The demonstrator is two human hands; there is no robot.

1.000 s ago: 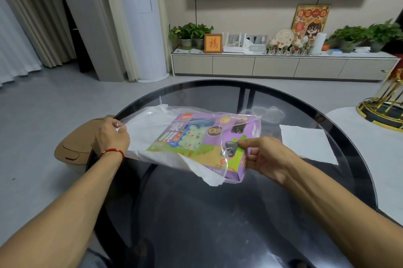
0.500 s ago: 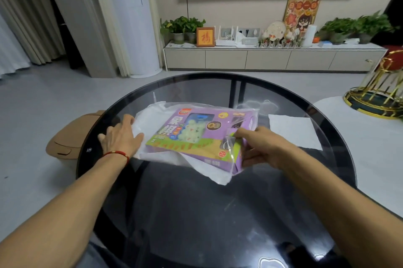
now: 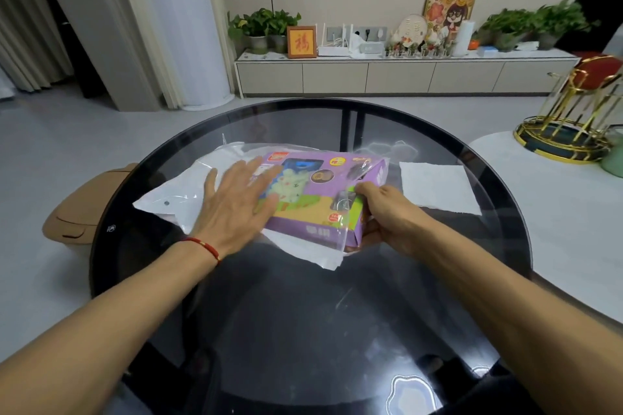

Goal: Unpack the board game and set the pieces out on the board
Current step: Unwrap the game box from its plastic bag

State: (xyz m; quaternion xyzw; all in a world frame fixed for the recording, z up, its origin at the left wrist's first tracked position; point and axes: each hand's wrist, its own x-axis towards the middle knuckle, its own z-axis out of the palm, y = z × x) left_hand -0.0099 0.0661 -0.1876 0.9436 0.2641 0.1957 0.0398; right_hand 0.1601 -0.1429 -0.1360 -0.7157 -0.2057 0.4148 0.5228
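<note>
A purple game box (image 3: 317, 192) with green and yellow artwork lies inside a clear and white plastic bag (image 3: 175, 198) on the round dark glass table (image 3: 303, 313). My left hand (image 3: 236, 208) lies flat with straight, spread fingers over the box's left part and the bag. My right hand (image 3: 384, 215) grips the right end of the box, thumb on top and fingers underneath, with the bag's clear film bunched there.
A white paper sheet (image 3: 438, 188) lies on the glass right of the box. A white table with a gold wire stand (image 3: 569, 131) adjoins at the right. A tan stool (image 3: 81, 208) sits left of the table. A TV cabinet (image 3: 404, 75) lines the far wall.
My left hand let go of the bag's left edge and moved right onto the box, fingers now flat. The box came down onto the table while my right hand kept its hold.
</note>
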